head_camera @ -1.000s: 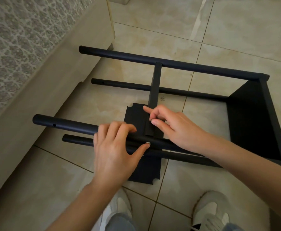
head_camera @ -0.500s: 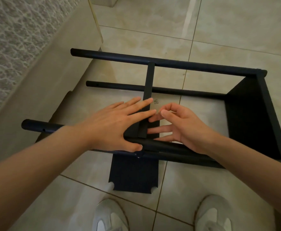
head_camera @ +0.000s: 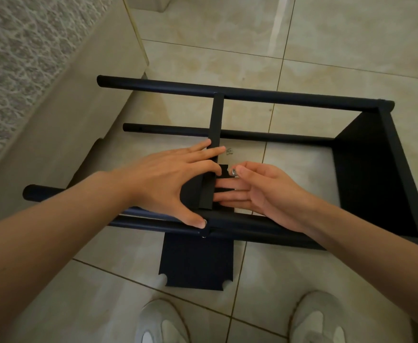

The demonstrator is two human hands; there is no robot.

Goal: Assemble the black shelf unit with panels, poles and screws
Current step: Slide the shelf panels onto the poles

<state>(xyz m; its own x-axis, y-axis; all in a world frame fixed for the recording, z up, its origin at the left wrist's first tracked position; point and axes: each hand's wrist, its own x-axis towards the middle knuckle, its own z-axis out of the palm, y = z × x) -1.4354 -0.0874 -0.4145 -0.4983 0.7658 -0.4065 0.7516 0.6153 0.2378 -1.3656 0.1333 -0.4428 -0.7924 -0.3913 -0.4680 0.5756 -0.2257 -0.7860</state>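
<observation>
The black shelf unit lies on its side on the tiled floor. Its poles run left to right: a far pole [head_camera: 165, 86], a thinner one [head_camera: 168, 129] behind my hands and a near pole [head_camera: 252, 225]. An end panel [head_camera: 366, 174] closes the right side. A middle panel [head_camera: 196, 261] stands edge-up between the poles. My left hand [head_camera: 168, 184] lies spread on its left side, with straight fingers and the thumb on the near pole. My right hand [head_camera: 264, 191] pinches a silver screw [head_camera: 234, 172] between thumb and forefinger, its other fingers straight against the panel's right side.
A beige furniture base [head_camera: 54, 120] with patterned fabric [head_camera: 17, 45] on top runs along the left, close to the pole ends. My two white shoes [head_camera: 163, 323] [head_camera: 317, 318] stand just in front of the unit. Bare tiled floor [head_camera: 326, 45] stretches beyond the unit.
My left hand has let go of the near pole and now lies flat against the middle panel. My right hand has shifted slightly, and a screw now shows at its fingertips.
</observation>
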